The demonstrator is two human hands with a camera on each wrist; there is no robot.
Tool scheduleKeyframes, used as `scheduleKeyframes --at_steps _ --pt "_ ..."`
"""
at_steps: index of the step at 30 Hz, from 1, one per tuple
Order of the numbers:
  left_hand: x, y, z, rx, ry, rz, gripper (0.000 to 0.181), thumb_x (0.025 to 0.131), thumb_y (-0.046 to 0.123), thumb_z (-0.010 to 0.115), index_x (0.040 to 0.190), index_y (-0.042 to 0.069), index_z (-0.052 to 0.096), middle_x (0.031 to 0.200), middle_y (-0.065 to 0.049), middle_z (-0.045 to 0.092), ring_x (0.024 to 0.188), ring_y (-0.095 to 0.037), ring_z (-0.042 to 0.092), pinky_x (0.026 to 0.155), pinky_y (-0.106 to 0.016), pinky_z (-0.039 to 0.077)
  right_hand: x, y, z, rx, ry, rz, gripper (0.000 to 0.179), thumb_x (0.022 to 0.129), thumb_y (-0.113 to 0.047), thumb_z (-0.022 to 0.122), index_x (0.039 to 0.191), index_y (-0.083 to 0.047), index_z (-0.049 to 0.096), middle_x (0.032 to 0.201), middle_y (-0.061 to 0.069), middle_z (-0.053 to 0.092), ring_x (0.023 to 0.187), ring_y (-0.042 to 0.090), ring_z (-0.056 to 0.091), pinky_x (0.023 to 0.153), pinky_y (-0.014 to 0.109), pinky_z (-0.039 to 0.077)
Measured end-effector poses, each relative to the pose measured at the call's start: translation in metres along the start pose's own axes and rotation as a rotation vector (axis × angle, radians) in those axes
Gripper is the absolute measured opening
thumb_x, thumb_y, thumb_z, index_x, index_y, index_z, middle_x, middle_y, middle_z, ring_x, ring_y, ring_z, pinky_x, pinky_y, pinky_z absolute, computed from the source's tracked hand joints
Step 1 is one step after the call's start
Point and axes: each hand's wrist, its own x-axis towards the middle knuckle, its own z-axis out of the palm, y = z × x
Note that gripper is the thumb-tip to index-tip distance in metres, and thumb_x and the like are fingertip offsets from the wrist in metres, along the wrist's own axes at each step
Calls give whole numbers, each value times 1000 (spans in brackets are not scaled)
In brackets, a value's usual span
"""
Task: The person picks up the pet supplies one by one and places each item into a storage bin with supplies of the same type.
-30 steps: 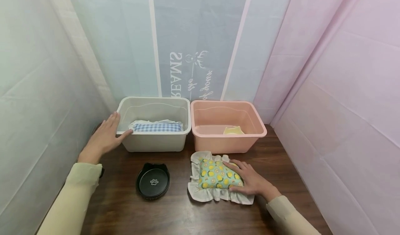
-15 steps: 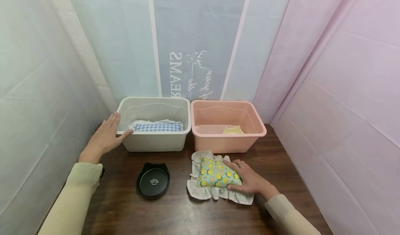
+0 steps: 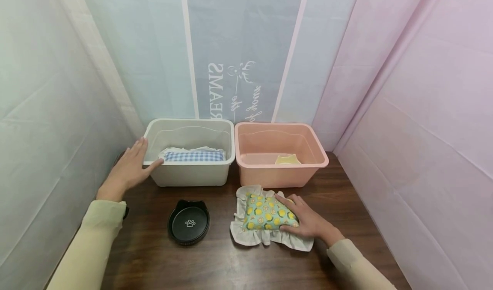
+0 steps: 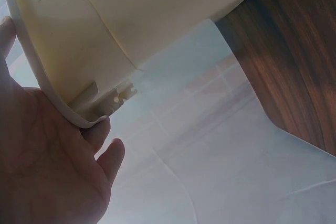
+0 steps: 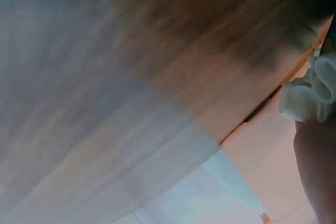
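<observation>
One grip, from fingers and thumb of the right hand [image 3: 309, 222], on the right end of the ruffled lemon-print cushion [image 3: 263, 213]; straight fingers of the left hand [image 3: 129, 168] on the rim of the pale grey tub [image 3: 191, 175]. Beneath the cushion, dark wood tabletop [image 3: 208, 268]; just beyond, pink tub [image 3: 277, 178]; leftward, black paw-print bowl [image 3: 188, 228].
</observation>
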Motion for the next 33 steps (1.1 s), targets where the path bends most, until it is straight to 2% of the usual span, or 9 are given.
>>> scheduleKeyframes --at_steps 5,9,12,15,20,26,27,28,33 --pt "0 0 0 1 -3 -2 107 108 68 44 168 -8 -1 175 -32 -3 161 -54 5 131 -67 7 -6 0 -1 1 -41 17 108 86 -72 79 171 -24 33 144 5 50 128 20 48 98 53 56" --pt "0 1 0 4 -9 -6 107 108 69 45 168 -8 -1 175 -32 -2 161 -55 5 131 -66 7 -12 0 -4 24 -68 22 113 83 -73 80 172 -23 31 161 13 43 141 33 46 104 66 49" --pt "0 1 0 5 -8 -9 107 108 68 46 168 -8 0 176 -32 -1 161 -55 5 132 -66 7 -16 1 -5 33 -75 32 115 82 -73 81 172 -22 30 166 14 39 145 37 45 106 71 44" --pt "0 1 0 8 -4 -11 107 108 68 46 168 -8 0 175 -32 -1 161 -55 5 131 -66 7 -18 1 -6 21 -78 52 114 83 -75 80 172 -25 30 163 12 41 143 35 46 107 69 45" --pt "0 0 0 2 -10 -10 107 108 68 45 168 -8 -1 175 -32 -3 161 -55 4 131 -67 6 -19 3 -4 39 -65 59 107 85 -70 81 171 -28 32 147 4 49 131 22 47 102 58 53" --pt "0 -1 1 3 -9 -4 108 108 68 45 168 -8 -2 175 -33 -2 161 -55 4 131 -67 6 -17 3 0 71 32 -34 101 87 -58 86 168 -21 40 137 -4 49 122 12 44 94 48 56" --pt "1 -1 1 3 -7 -3 108 108 68 45 168 -8 -2 175 -33 -2 161 -55 4 131 -67 7 -17 14 7 95 56 -80 100 89 -58 84 169 -21 38 139 -2 49 124 14 44 97 48 55" --pt "1 -2 2 4 -5 -3 107 108 68 45 168 -8 -2 175 -33 -3 161 -55 4 131 -67 7 -16 14 7 96 77 -98 99 88 -57 85 168 -19 40 138 -2 50 123 13 44 96 47 54" --pt "1 -3 2 6 1 -2 107 108 68 45 168 -7 -2 175 -32 -3 161 -55 4 132 -66 6 -13 12 4 99 112 -124 95 90 -53 84 166 -15 43 142 0 52 125 17 47 97 50 54"
